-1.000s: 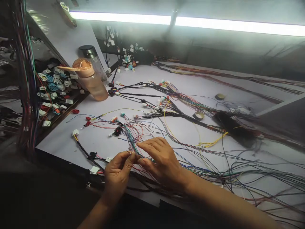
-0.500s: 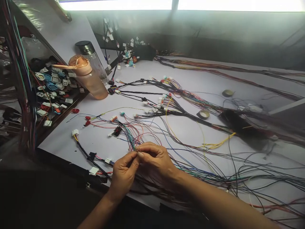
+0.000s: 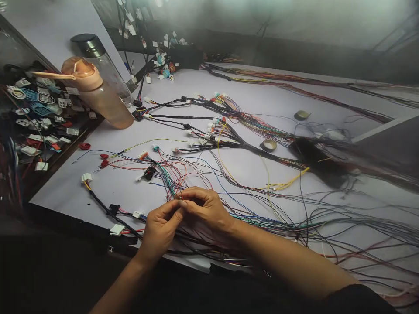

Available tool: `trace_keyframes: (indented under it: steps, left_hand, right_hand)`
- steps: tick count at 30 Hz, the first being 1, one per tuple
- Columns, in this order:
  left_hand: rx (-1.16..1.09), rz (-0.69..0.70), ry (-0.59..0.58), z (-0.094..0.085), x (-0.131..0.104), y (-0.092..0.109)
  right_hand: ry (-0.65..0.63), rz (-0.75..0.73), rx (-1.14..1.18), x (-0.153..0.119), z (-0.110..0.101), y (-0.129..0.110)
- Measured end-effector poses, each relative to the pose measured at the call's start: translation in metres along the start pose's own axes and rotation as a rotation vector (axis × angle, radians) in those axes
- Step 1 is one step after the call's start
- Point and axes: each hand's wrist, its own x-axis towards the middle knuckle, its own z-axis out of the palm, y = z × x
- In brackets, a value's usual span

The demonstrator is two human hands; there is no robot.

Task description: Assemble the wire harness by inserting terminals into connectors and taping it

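Note:
My left hand (image 3: 161, 226) and my right hand (image 3: 207, 208) meet fingertip to fingertip above the near part of the table. Both are closed in a pinch on a small piece at the end of a wire, too small to name beyond that. Just behind the fingertips runs a bundle of thin green, black and red wires (image 3: 167, 178), leading to an orange-and-white connector (image 3: 143, 155). A black connector (image 3: 149, 173) lies beside that bundle, and a teal connector (image 3: 156, 148) sits farther back. To the left, a taped black harness branch (image 3: 98, 201) ends in a white connector (image 3: 87, 177).
A peach water bottle (image 3: 101, 98) and a clear bottle with a dark lid (image 3: 109, 65) stand at back left, beside a heap of connectors (image 3: 42, 113). Tape rolls (image 3: 269, 145) lie among harnesses. Loose wires (image 3: 294, 226) spread across the right. The table's front edge is near my wrists.
The camera view has tilted downward and shifted right, so everything sits higher and farther left. My hands stay pinched together, with a small piece of wire end now showing at the fingertips.

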Motion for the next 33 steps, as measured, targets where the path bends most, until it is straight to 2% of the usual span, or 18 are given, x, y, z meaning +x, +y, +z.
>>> trace_keyframes:
  steps: [7,11,15,17,22,26,29,33]
  left_hand:
    - [0.056,0.013,-0.002,0.0,-0.001,0.0]
    - [0.242,0.159,-0.002,-0.007,-0.001,0.007]
    - [0.451,0.425,0.219,-0.032,0.008,0.018]
    - [0.569,0.503,0.312,-0.049,0.015,0.019]
    - [0.766,0.624,0.335,-0.084,0.037,0.007]
    - [0.894,0.647,0.347,-0.094,0.061,-0.003]
    - [1.026,0.587,0.329,-0.095,0.077,-0.004]
    - [1.16,0.535,0.28,-0.1,0.084,0.002]
  right_hand:
    - [0.01,-0.062,-0.026,0.001,0.0,0.005]
    - [0.084,-0.045,0.043,0.0,0.002,-0.005]
    - [0.186,-0.112,0.122,0.001,-0.006,-0.035]
    - [0.255,-0.178,0.123,0.001,-0.015,-0.055]
    - [0.42,-0.307,0.087,-0.009,-0.039,-0.091]
    - [0.461,-0.331,0.13,-0.023,-0.054,-0.1]
    - [0.465,-0.328,0.197,-0.036,-0.062,-0.101]
    - [0.518,-0.362,0.253,-0.054,-0.076,-0.103]
